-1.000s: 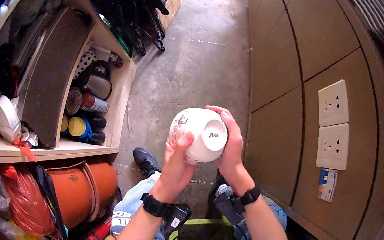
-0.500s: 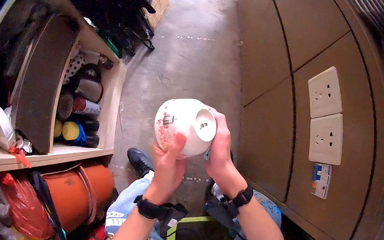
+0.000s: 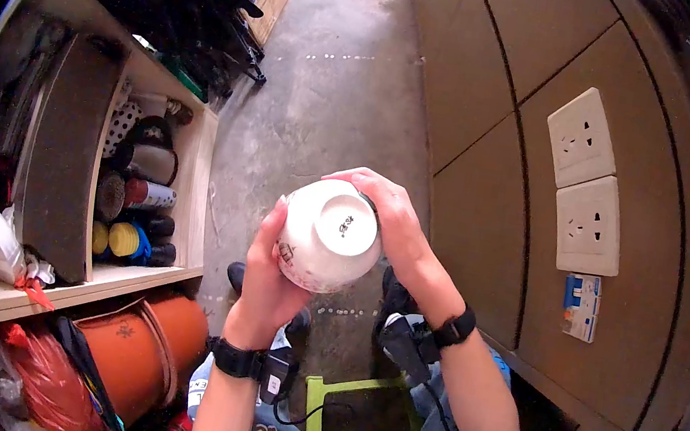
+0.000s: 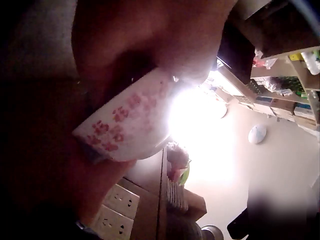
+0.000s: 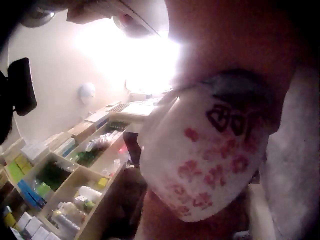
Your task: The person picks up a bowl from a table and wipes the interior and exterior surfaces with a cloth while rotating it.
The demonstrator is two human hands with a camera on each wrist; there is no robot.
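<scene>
A white bowl with pink flowers and dark lettering is held in front of me, base turned up toward the head camera. Dark characters mark its round foot. My left hand grips it from the left, thumb along the side. Over the far right side, my right hand holds it with bent fingers. A dark grey-blue piece lies between that hand and the bowl in the right wrist view; its kind cannot be told. In the left wrist view, the flowered wall shows between the hands.
On the left, a wooden shelf holds brushes and bottles above an orange drum and a red plastic bag. A brown cabinet with sockets runs along the right. Below the hands is a green stool.
The bowl has tilted so its base faces the head camera more squarely. The left thumb has moved to the bowl's left side, and the right hand reaches further over the far side.
</scene>
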